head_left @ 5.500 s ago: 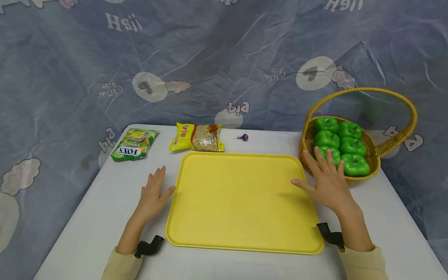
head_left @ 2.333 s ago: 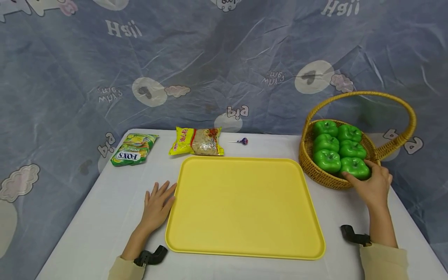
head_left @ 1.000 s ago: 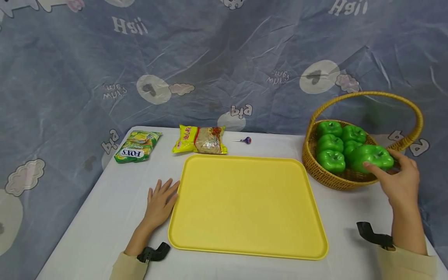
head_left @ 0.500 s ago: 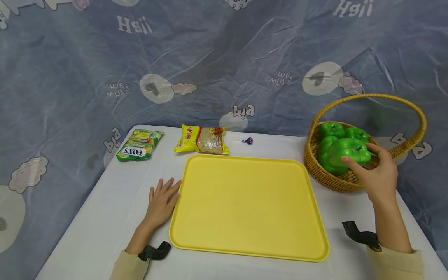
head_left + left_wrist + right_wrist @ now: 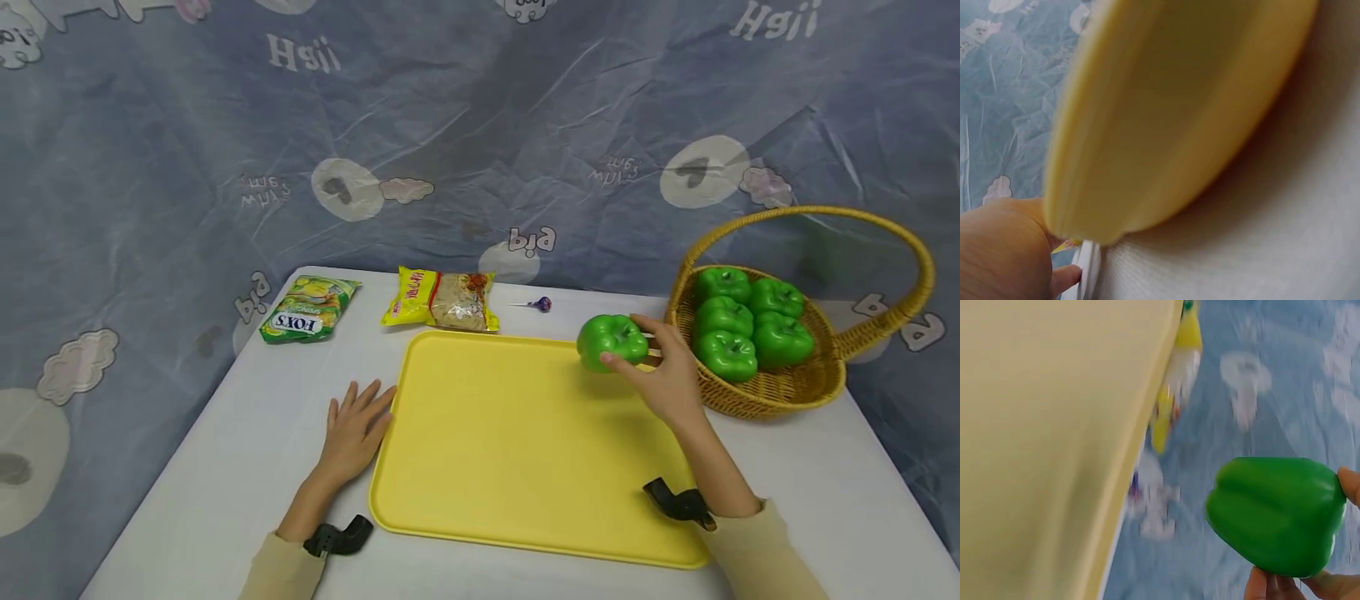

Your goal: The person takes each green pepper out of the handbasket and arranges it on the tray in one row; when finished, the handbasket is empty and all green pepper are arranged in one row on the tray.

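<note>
Right hand (image 5: 669, 379) grips a green pepper (image 5: 609, 342) above the tray (image 5: 495, 450) — left hand (image 5: 354, 433), spread, touches its rim (image 5: 377, 468).

The bell peppers (image 5: 612, 342) are green, the tray (image 5: 517, 442) plain yellow, the wicker basket (image 5: 742, 405) golden brown, the backdrop (image 5: 555, 142) grey-blue with a pale cartoon print.

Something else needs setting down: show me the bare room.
Free: most of the yellow tray, left of the green pepper in the right hand; the white table left of the left hand, and between the basket and the right sleeve. Crowded: the basket, with five peppers, and the table's far edge: green bag, yellow packet, lollipop.
</note>
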Demonstrator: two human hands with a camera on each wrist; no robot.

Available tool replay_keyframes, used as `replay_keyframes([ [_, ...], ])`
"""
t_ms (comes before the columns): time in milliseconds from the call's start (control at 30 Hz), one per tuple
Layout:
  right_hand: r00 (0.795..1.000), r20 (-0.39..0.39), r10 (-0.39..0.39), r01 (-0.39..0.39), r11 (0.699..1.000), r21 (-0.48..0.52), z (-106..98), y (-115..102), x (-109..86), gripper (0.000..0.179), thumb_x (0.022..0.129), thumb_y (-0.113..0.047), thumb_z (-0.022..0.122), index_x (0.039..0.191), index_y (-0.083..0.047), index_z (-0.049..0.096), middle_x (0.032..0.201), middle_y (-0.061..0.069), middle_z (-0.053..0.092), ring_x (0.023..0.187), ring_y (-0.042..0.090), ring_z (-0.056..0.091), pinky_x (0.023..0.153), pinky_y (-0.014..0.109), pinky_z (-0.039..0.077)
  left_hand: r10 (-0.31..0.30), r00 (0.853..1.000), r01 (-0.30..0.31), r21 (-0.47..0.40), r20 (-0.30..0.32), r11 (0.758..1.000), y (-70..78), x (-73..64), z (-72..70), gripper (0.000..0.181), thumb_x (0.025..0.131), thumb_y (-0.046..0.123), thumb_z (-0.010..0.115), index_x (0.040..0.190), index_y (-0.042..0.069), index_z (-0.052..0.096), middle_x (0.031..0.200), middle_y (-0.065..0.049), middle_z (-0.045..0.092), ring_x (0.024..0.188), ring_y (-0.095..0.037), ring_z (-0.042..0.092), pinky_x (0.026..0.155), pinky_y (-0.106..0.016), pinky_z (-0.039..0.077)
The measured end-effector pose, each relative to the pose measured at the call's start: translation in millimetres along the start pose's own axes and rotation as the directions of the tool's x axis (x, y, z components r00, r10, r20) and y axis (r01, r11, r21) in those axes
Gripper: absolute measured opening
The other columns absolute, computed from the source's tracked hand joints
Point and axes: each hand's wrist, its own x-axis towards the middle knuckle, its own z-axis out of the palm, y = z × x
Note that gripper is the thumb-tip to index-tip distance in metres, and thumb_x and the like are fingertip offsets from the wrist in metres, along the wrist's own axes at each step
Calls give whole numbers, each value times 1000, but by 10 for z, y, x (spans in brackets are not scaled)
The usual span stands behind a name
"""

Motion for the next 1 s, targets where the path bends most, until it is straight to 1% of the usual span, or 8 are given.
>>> replay_keyframes([
  [100,997,72,-21,18,999,50,313,-156,40,69,81,-26,81,140,-6,51,128,18,52,112,31,56,88,28,53,12,1000,-12,2,-12,1000,-2,6,11,44,101,31,50,144,18,51,154,-18,39,147,-50,14,111,-73,1],
  [200,988,145,-46,36,997,69,627,-340,66,71,78,-28,83,138,-5,52,130,16,53,112,31,57,90,43,55,24,999,-24,1,-26,1000,4,6,16,44,101,31,51,143,17,52,153,-19,40,146,-51,15,111,-73,2],
  [333,971,224,-78,59,994,93,1016,-563,90,74,76,-30,84,137,-4,52,133,15,55,111,31,58,89,47,54,28,999,-28,-2,-25,1000,6,-2,11,44,101,30,51,143,17,52,154,-18,39,146,-52,15,110,-74,2],
  [500,954,286,-94,68,993,98,1418,-763,105,74,76,-37,83,137,-8,52,131,11,58,109,28,58,89,46,53,17,1000,-17,-9,-17,1000,-4,1,9,44,102,30,50,144,18,51,155,-17,37,147,-50,13,112,-73,0],
  [600,945,312,-98,73,993,92,1592,-848,106,75,76,-39,83,137,-11,52,131,9,59,113,29,58,93,46,51,8,1000,-8,-12,-15,1000,2,3,19,43,102,29,51,143,18,51,155,-17,37,147,-50,13,112,-72,0],
  [733,936,340,-86,69,996,62,1772,-923,99,76,75,-42,83,136,-10,52,133,10,58,119,32,56,99,50,47,10,1000,-10,-12,-26,1000,4,0,28,43,101,29,51,143,18,52,154,-18,38,146,-51,14,111,-73,1],
  [867,929,364,-69,60,998,34,1900,-952,96,77,75,-45,82,136,-11,51,135,10,58,121,30,55,100,50,46,19,999,-20,-14,-39,1000,-1,1,23,43,101,29,51,143,18,52,154,-19,39,146,-52,15,111,-73,2],
  [1000,924,376,-76,70,997,30,1988,-950,90,80,76,-46,81,139,-10,47,138,10,55,123,29,54,101,49,45,22,999,-22,-9,-34,1000,-1,0,15,43,101,29,51,143,18,52,154,-19,39,146,-52,15,111,-74,2],
])
